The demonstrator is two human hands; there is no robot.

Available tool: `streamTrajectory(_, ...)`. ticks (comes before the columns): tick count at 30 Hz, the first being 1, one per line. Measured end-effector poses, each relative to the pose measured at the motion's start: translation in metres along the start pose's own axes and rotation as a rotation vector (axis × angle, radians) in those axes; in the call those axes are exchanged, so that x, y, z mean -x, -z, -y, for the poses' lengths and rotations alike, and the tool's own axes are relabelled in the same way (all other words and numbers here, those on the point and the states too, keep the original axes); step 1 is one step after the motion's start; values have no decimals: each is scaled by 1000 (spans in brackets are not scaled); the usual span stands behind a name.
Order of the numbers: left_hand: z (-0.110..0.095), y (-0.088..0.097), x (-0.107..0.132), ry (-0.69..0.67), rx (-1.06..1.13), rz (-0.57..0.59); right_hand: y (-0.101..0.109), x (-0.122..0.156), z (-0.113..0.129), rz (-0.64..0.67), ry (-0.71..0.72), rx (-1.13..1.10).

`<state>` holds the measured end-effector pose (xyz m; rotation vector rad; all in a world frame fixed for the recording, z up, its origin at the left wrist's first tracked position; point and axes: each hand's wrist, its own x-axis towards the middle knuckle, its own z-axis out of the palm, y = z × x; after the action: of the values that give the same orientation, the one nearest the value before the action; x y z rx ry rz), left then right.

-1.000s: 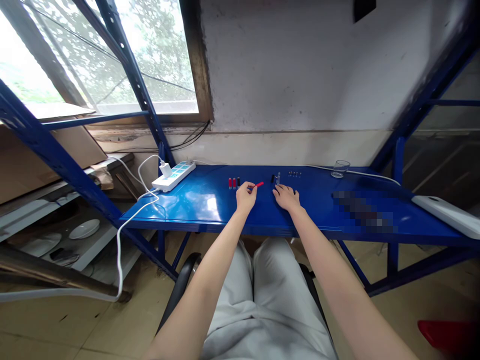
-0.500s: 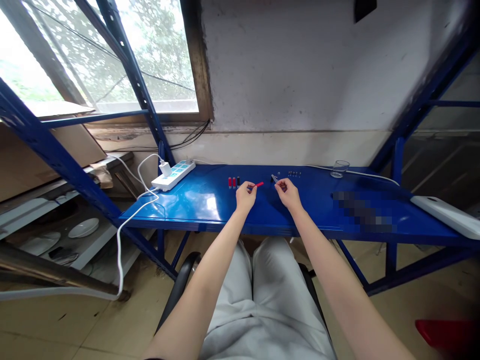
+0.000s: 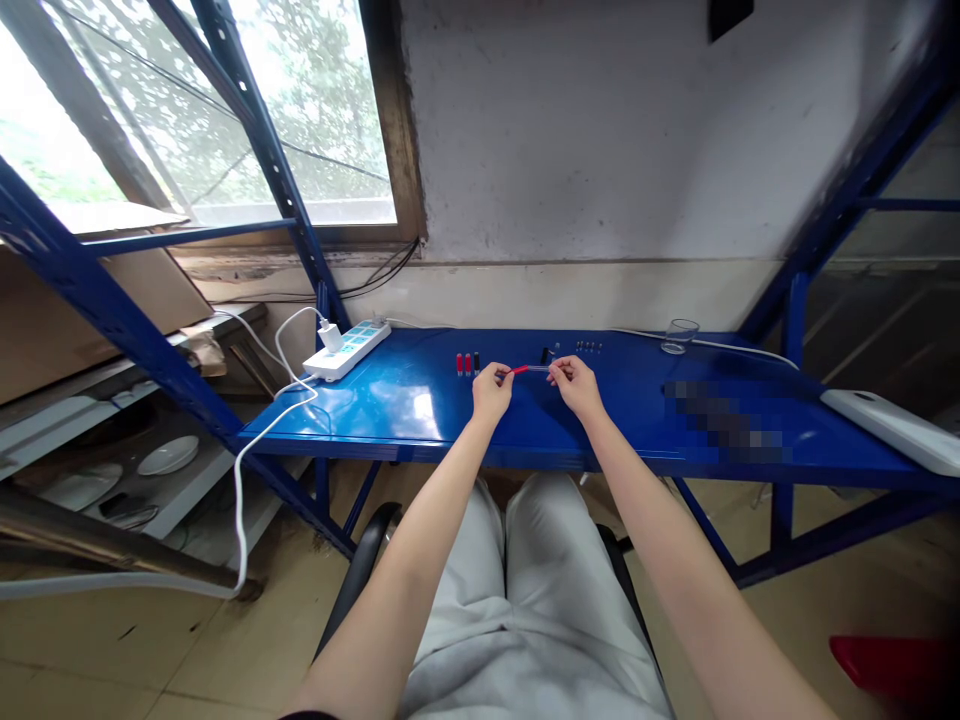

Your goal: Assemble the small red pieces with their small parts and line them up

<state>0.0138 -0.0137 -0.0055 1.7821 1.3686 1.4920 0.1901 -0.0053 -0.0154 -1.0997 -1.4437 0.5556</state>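
Observation:
My left hand (image 3: 491,392) pinches a slim red stick-like piece (image 3: 520,369) that points right. Between the fingertips of my right hand (image 3: 577,388) is a thin, see-through tube (image 3: 538,368). The tube's left end meets the tip of the red piece, just above the table; whether one sits inside the other I cannot tell. Behind my left hand stand two short red cylinders (image 3: 463,364) and a black cylinder (image 3: 476,363). Another small black piece (image 3: 544,355) lies beyond my right fingers.
Several tiny metallic parts (image 3: 589,347) lie in a row toward the back of the blue table (image 3: 420,440). At the back right is a clear glass (image 3: 679,337). A white power strip (image 3: 349,350) with cords occupies the left end; a white flat object (image 3: 892,430) the right.
The tube in my right hand has swung from pointing up-left at the black piece to lying level, its end now against the red piece. My left hand has barely moved.

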Motion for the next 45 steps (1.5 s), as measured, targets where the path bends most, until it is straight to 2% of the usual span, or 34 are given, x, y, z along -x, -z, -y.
streamTrajectory(6, 1, 0, -1, 12, 20, -10, 0, 0, 2, 8, -5, -64)
streamTrajectory(11, 5, -1, -3, 23, 155, 3, 1, 1, 7, -4, -22, -124)
streamTrajectory(14, 7, -5, -4, 2, 237, 81, 0, 1, 8, -15, -29, -147)
streamTrajectory(21, 7, -11, 1, -105, 279, 309, 0, 0, 2, -61, -53, -235)
streamTrajectory(27, 11, -13, 0, -69, 309, 458, -3, 0, 1, -23, -107, -278)
streamTrajectory(38, 11, -12, -2, -41, 423, 433, -3, 2, 3, -17, -116, -257)
streamTrajectory(45, 10, -10, -2, -58, 389, 417, -2, 2, 1, -3, -99, -257)
